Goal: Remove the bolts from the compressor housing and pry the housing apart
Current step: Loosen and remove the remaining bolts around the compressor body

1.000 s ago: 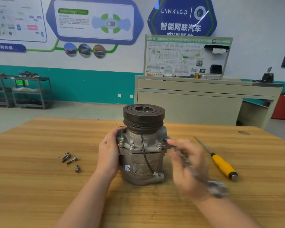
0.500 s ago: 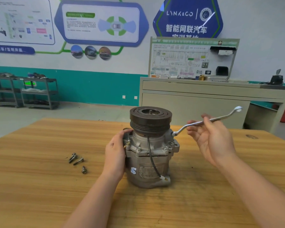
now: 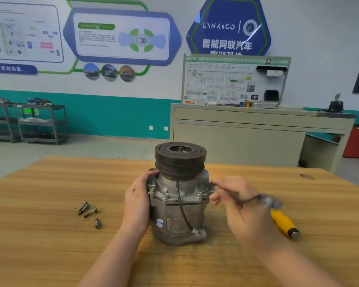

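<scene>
A grey compressor (image 3: 179, 204) with a black pulley on top stands upright on the wooden table (image 3: 39, 235). My left hand (image 3: 138, 200) grips its left side at the flange. My right hand (image 3: 239, 201) holds a metal wrench (image 3: 255, 198), blurred by motion, whose ring end sits on a bolt (image 3: 209, 186) at the flange's right side. More bolts remain in the flange's front edge. Three loose bolts (image 3: 90, 212) lie on the table to the left.
A yellow-handled screwdriver (image 3: 284, 223) lies on the table behind my right hand. Beyond the table stand a beige cabinet (image 3: 257, 137) with a wiring display board and, far left, metal shelving carts (image 3: 42, 123).
My right hand swung the wrench out and up to the right, then back down toward me, turning it on the right-side bolt. My left hand kept its grip on the compressor.
</scene>
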A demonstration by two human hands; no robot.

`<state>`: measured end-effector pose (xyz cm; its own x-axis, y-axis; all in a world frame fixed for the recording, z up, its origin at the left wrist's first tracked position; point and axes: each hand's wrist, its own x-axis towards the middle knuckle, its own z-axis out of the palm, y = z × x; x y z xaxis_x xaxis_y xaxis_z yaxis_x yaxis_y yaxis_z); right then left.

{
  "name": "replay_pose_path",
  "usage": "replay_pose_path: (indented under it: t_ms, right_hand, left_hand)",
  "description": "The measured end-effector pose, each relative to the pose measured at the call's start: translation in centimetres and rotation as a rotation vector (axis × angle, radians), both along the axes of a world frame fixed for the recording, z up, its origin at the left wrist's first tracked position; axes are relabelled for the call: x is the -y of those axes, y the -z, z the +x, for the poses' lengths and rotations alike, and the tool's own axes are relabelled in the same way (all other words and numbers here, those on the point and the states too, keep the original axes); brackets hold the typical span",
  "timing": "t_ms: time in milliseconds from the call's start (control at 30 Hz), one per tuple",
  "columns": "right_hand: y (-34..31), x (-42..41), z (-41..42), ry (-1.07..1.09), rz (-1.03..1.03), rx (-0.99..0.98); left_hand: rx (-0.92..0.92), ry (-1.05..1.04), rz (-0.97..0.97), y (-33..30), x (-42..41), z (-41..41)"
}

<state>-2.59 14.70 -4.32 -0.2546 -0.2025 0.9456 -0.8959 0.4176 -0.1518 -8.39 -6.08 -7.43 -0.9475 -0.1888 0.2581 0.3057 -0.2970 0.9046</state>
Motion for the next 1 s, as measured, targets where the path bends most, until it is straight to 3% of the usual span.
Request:
replay_pose_path:
  t_ms: [133,233,400,467,533,600,667,800,900,1000]
  right_hand:
    - [0.7,0.9,-0.1,0.178,0.285,-0.281]
    - [1.2,1.7,-0.4,0.210,0.183,-0.297]
    - [0.9,3.2,-0.4,-0.173,-0.922,0.259]
    - [-0.3,2.3,-2.0,-0.213,-1.201,0.482]
    - [-1.8,1.3,-3.8,-0.274,-1.332,0.746]
    - [-2.6,0.6,-5.2,-0.345,-1.343,0.983]
    - [-3.0,0.1,-5.4,-0.402,-1.290,1.044]
    - [-3.4,-0.8,-3.4,-0.491,-1.143,0.802]
    - [-2.7,-0.5,-1.2,-0.222,-0.869,0.593]
    - [-2.1,0.1,0.0,-0.139,-0.683,0.434]
  left_hand:
    - [-0.005,-0.009,0.007,0.1,0.1,-0.1]
    - [0.017,-0.008,-0.006,0.0,0.1,0.1]
    - [0.017,-0.020,-0.020,0.2,0.0,0.0]
    - [0.015,-0.023,-0.023,0.1,0.0,0.1]
    - [0.014,-0.022,-0.011,-0.1,0.0,0.1]
    - [0.019,-0.019,0.003,-0.2,-0.1,0.2]
    - [0.030,-0.007,0.003,-0.2,-0.1,0.2]
    - [0.049,0.005,0.021,-0.2,-0.1,-0.1]
    - [0.071,-0.005,0.042,-0.3,-0.1,-0.3]
    - [0.069,-0.039,0.081,-0.5,-0.3,-0.1]
